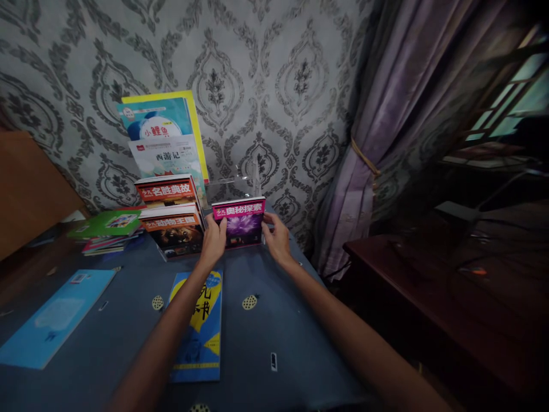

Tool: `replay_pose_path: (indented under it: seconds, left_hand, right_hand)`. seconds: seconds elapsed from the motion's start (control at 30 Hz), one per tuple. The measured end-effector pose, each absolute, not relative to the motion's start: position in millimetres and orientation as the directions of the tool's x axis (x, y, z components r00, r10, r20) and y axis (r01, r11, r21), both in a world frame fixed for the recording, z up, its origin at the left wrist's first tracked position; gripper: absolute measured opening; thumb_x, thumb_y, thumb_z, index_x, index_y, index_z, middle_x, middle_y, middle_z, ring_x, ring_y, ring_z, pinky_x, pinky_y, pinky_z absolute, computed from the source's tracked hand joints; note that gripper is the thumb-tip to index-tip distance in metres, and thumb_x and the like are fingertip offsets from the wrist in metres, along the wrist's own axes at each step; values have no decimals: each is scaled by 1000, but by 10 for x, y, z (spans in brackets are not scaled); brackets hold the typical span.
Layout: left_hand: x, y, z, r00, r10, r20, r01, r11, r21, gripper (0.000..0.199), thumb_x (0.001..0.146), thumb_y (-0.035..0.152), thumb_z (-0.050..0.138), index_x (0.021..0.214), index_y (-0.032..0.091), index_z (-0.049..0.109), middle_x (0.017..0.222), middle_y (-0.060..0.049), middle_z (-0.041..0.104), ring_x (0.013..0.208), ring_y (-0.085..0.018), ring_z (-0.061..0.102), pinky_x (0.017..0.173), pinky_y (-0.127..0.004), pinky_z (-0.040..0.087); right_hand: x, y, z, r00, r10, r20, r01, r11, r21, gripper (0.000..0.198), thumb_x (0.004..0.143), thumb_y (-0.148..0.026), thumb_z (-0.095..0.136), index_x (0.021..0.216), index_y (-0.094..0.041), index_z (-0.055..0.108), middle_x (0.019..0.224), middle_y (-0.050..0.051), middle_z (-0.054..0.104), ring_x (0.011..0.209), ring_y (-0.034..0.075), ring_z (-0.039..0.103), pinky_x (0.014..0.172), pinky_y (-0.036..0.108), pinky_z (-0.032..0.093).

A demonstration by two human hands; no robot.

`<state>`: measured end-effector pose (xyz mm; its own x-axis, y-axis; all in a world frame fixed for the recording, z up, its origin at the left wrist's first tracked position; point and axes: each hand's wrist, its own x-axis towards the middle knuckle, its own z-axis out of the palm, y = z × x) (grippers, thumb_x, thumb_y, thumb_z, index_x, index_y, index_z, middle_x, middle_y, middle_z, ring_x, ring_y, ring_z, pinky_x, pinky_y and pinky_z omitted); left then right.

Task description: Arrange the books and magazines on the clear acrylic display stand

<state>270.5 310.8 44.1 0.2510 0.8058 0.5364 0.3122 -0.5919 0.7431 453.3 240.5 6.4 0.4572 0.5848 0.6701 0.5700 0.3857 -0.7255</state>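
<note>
Both my hands grip a purple book (240,224) that stands upright near the back of the table. My left hand (213,237) closes on its left edge, thumb on the front cover. On the opposite edge, my right hand (277,237) has its fingers pressed against the side. Just left of the purple book, a book with a lion cover (176,236) stands in front of a red-titled book (166,191). Behind these rise a white book (167,155) and a teal book (156,117). A clear plastic stand (234,182) shows partly behind the purple book.
A blue and yellow book (199,355) lies flat under my left forearm. Further left are a light-blue book (58,317) and a stack topped by a green book (105,224). Patterned wallpaper backs the table (257,343). A tied purple curtain (360,189) and a dark red desk (386,269) are at right.
</note>
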Motion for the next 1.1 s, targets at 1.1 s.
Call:
replay_pose_path:
  seconds: [1.1]
  left_hand:
    - [733,2394,-328,387,895,222,604,-428,672,53,95,30,37,145,12,44,144,-17,57,134,-27,54,115,-49,40]
  right_hand:
    - [3255,1827,-315,-194,928,319,819,332,-467,39,100,-30,46,133,-12,59,144,19,55,134,29,51,113,52,40]
